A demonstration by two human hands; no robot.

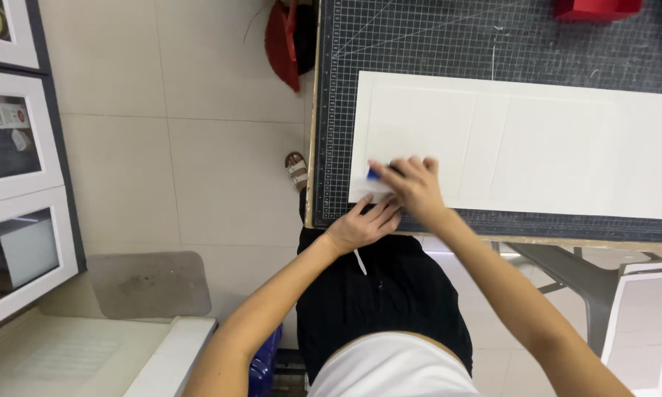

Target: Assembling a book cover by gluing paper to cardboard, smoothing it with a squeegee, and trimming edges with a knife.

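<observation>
A large white sheet of board (537, 147) lies flat on a dark cutting mat (448, 44) with a white grid. My right hand (412, 184) presses on the sheet's near left corner, closed around a small blue tool (373, 175) whose tip shows by the fingers. My left hand (364, 224) rests with fingers spread on the mat's near edge, just under that corner, holding nothing. Faint creased or scored lines divide the sheet into panels.
A red object (595, 9) sits at the mat's far edge. A red bag (283, 37) hangs beside the table's left side above the tiled floor. White-framed cabinets (15, 169) stand at the left, a white box (643, 316) at the lower right.
</observation>
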